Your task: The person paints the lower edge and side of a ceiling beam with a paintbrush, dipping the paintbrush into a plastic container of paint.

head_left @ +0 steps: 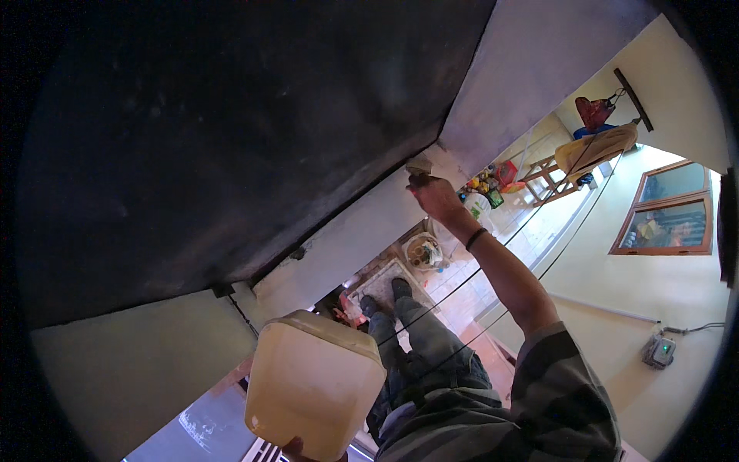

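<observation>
My left hand (294, 448), mostly hidden at the lower edge, has its fingers over the rim of a cream plastic tub (308, 377). The tub is tilted, and its pale inside shows a thin smear. My right arm reaches up and away, and my right hand (436, 197) is closed around a paintbrush (419, 165) with a broad pale head. The brush head is against or very close to the white beam (346, 246), near its far end. Above the beam spreads a dark ceiling panel (231, 154).
My feet stand on a pale board (396, 273). A round bucket (423, 251) sits beyond it. Two dark cables (477, 269) cross behind my right arm. Further off are a wooden stool (550, 181), hanging cloths (596, 150), a window (668, 209) and a wall box (659, 351).
</observation>
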A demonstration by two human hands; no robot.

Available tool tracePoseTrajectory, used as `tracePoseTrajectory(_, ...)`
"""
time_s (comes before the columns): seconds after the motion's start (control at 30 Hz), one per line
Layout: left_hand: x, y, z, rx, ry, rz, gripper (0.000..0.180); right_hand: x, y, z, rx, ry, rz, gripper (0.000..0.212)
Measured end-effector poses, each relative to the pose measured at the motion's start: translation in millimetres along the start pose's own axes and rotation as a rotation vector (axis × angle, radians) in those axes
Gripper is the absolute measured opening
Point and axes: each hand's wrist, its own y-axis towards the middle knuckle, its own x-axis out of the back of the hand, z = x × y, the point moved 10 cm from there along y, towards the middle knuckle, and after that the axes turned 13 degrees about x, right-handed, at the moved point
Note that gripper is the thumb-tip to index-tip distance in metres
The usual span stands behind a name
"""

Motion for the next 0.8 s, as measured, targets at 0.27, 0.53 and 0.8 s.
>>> tracePoseTrajectory(0.27, -9, 1, -32, -0.012, 0.095, -0.139, 0.07, 14, -17, 5, -0.009, -0.018, -0.036, 0.017)
tracePoseTrajectory(0.53, -12, -10, -44, -0.235, 0.334, -0.058, 0.087, 45, -75, -4, -0.261, -0.022, -0.051, 0.019)
tracePoseTrajectory(0.8, -1, -21, -32, -0.284, 0.504, -0.088, 0.097, 63, -105, -18, -0.414, -0.077, -0.075, 0.023)
